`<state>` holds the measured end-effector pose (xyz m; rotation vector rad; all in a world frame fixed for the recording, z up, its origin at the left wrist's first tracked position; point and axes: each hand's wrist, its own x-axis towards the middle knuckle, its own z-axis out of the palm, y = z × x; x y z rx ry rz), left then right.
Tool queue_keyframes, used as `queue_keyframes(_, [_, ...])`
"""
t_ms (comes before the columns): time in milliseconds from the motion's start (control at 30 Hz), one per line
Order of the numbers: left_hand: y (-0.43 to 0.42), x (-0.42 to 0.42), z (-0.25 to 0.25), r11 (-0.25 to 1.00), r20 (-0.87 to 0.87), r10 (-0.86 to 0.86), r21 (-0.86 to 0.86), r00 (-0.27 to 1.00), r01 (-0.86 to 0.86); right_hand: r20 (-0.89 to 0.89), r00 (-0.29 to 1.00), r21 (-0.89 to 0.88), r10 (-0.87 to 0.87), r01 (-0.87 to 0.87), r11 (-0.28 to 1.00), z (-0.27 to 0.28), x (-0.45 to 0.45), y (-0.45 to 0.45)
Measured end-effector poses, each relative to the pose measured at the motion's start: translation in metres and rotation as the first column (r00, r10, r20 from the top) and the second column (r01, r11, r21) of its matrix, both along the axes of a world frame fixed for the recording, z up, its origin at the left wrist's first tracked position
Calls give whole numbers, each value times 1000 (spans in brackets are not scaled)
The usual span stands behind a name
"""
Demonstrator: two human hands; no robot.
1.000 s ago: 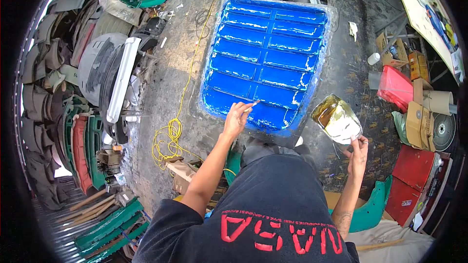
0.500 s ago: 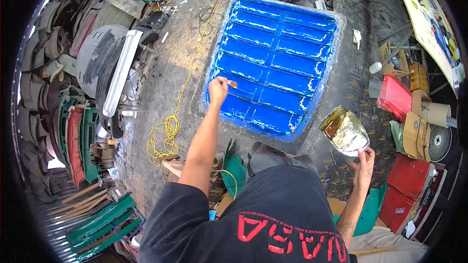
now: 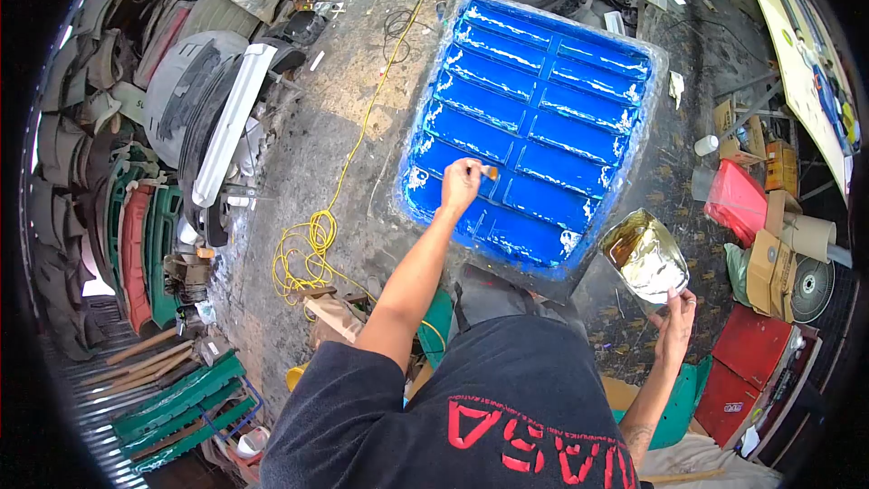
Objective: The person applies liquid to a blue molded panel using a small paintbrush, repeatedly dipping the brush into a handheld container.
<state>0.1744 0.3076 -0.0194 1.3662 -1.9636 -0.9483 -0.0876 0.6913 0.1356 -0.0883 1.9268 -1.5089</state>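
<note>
A large blue ribbed panel (image 3: pixel 471 131), with slats in two columns and whitish patches along its ridges, lies before me. My left hand (image 3: pixel 461 186) is closed around a small paintbrush (image 3: pixel 490 172), held over the panel's lower left slats. Whether the bristles touch the surface I cannot tell. At the panel's lower right corner, my right hand (image 3: pixel 674 324) grips the near rim of a shiny, open container (image 3: pixel 647 258). Its inside looks yellowish-brown and gleams; how much liquid it holds is unclear.
A coiled yellow cord (image 3: pixel 317 235) lies on the floor to the left. Stacked curved panels (image 3: pixel 199 100) line the left side. At right are a red plastic piece (image 3: pixel 735 199), a cardboard box (image 3: pixel 771 267), a fan (image 3: pixel 813 290) and a red cabinet (image 3: pixel 744 358).
My left hand has moved right with the paintbrush, from the panel's left edge toward its middle divider. The view has shifted slightly; my right hand still holds the container.
</note>
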Motion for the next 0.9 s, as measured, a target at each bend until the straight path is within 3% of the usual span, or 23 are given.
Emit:
queue_keyframes(33, [-15,11,-10,998,13,56,21,998,-56,2,1000,-12,-27,27,1000,3,6,-6])
queue_keyframes(100, [-41,36,-20,979,41,113,-176,993,-104,-3,998,-20,-59,58,998,5,14,-10])
queue_keyframes(133, [-44,46,5,971,73,8,-237,997,9,9,997,-10,-73,73,997,2,19,-9])
queue_keyframes(167, [-51,54,4,915,187,142,-399,972,-56,20,996,0,-87,87,996,1,22,-9])
queue_keyframes(233, [-50,57,24,808,256,278,-583,926,-82,17,994,-9,-106,106,994,3,33,-16])
queue_keyframes(300, [-39,53,12,866,280,135,-499,950,24,38,989,-44,-145,146,988,1,43,-20])
queue_keyframes(333, [-32,44,18,952,407,-51,-256,912,168,36,989,-43,-144,146,988,2,47,-23])
queue_keyframes(367, [-19,30,16,876,323,-96,-421,942,234,36,988,-29,-149,150,988,2,50,-26])
queue_keyframes(400, [-10,24,-5,875,266,-295,-311,918,371,35,988,-15,-152,153,988,2,53,-28])
queue_keyframes(433, [6,13,1,817,148,-381,-407,913,407,33,988,-12,-148,149,989,2,55,-30])
queue_keyframes(467, [13,10,20,853,91,-475,-198,875,483,27,990,-2,-138,138,990,1,56,-31])
queue_keyframes(633, [-42,48,3,897,100,-404,-154,909,415,22,989,-43,-146,147,988,11,67,-48])
queue_keyframes(667, [-56,61,1,884,68,-419,-198,906,424,29,991,-38,-130,131,991,12,67,-49])
queue_keyframes(733, [-83,87,11,883,171,-385,-218,907,416,36,993,-33,-113,114,993,12,68,-51])
queue_keyframes(767, [-95,98,15,880,114,-389,-247,914,406,38,993,-45,-114,116,992,10,68,-52])
queue_keyframes(800, [-105,109,6,850,158,-301,-404,941,339,40,993,-56,-115,117,992,9,68,-52])
queue_keyframes(833, [-111,117,21,925,212,-232,-253,949,282,41,993,-54,-113,115,992,9,68,-52])
queue_keyframes(900, [-116,120,41,970,175,-49,-226,983,89,21,995,-53,-103,104,993,9,68,-54])
